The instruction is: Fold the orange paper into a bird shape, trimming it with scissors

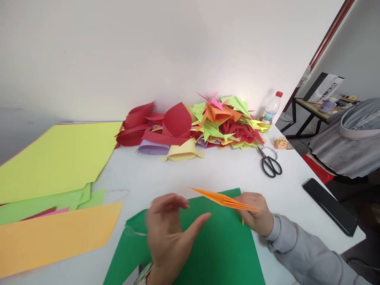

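Note:
My right hand (257,213) pinches a folded orange paper piece (221,197), long and pointed, its tip aimed left over a green sheet (219,249) lying on the white table (166,174). Just left of the orange piece my left hand (170,233) hovers above the same green sheet, fingers apart, thumb stretched toward the paper, holding nothing. It looks slightly blurred. A grey sleeve covers my right forearm.
A heap of folded coloured paper shapes (208,126) lies at the back by the wall. Large yellow-green (56,158) and orange (56,233) sheets cover the left side. Scissors (269,161), a plastic bottle (271,109) and a black phone (329,206) sit on the right.

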`<state>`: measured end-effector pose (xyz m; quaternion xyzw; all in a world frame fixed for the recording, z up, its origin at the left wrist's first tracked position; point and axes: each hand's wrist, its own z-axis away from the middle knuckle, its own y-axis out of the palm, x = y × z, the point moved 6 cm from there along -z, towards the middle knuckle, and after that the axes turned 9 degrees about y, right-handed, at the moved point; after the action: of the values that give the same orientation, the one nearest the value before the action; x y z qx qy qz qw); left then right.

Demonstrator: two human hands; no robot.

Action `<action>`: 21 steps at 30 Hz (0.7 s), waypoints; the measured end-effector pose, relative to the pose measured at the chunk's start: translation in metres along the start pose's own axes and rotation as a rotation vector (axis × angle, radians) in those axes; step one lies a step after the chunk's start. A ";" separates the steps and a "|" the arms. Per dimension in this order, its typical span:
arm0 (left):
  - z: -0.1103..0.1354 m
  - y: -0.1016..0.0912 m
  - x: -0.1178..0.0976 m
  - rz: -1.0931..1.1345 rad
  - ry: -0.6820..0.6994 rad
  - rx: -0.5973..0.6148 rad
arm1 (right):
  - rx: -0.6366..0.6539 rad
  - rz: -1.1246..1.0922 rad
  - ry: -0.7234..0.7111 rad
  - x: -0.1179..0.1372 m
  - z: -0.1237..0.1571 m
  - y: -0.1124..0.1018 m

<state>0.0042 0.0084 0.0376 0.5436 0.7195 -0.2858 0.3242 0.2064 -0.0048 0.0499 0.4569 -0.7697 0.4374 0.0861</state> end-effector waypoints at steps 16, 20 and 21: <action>0.012 0.051 0.011 0.497 -0.513 0.561 | 0.162 -0.187 0.145 0.012 0.007 0.021; 0.018 0.052 0.016 0.651 -0.678 0.454 | 0.227 -0.285 0.263 0.008 0.011 0.026; 0.018 0.051 0.018 0.674 -0.714 0.412 | 0.263 -0.325 0.318 0.005 0.014 0.029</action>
<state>0.0529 0.0176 0.0093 0.6659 0.2789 -0.4685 0.5092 0.1845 -0.0125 0.0274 0.5075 -0.5995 0.5804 0.2148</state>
